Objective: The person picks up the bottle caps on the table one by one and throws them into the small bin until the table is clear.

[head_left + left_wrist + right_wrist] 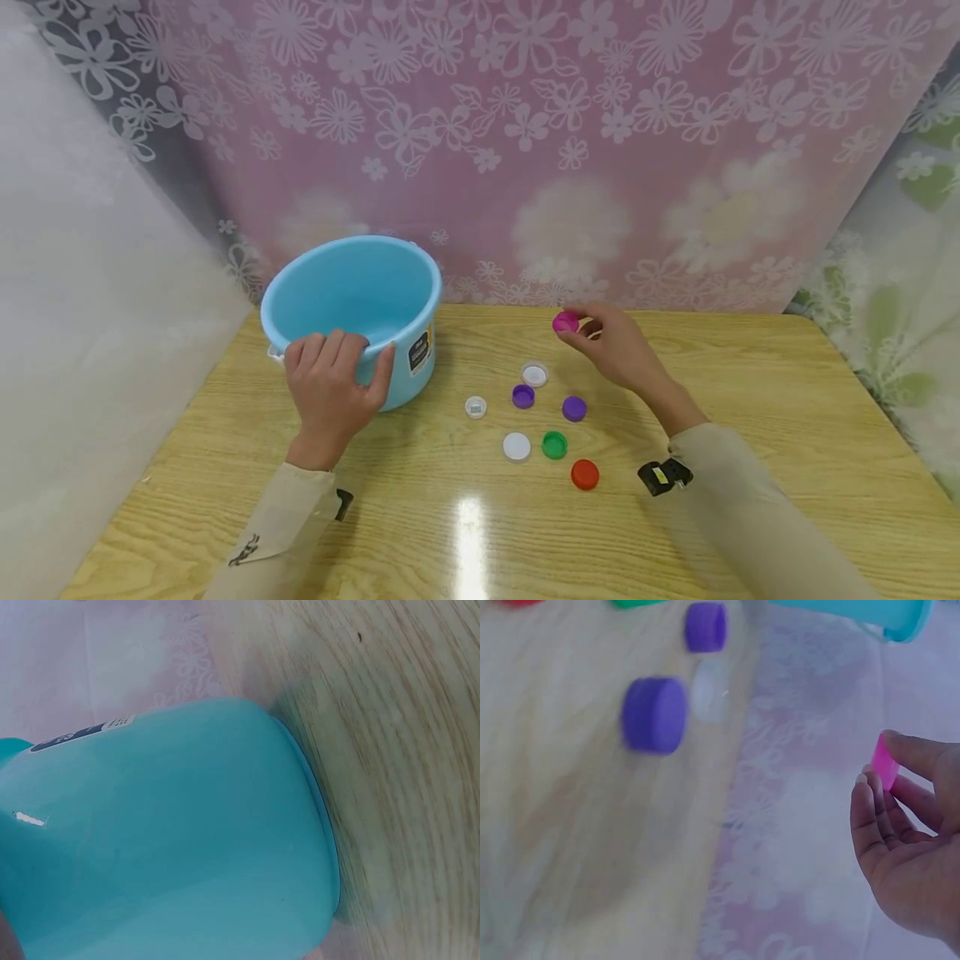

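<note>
Right hand (618, 348): grip pinching pink cap (565, 322) near tabletop (750, 375) far edge. Left hand (330, 396): grip apparently curled over blue bucket (401, 390) rim, far-left corner.

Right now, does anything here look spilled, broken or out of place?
Nothing stands out. The left hand grips the blue bucket by its rim, the right hand pinches the pink cap, and the other caps lie spread on the table, the green one hollow side up. I see no spill or damage.

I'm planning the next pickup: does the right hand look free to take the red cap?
Probably not: the right hand pinches the pink cap, though nothing covers the red cap.
</note>
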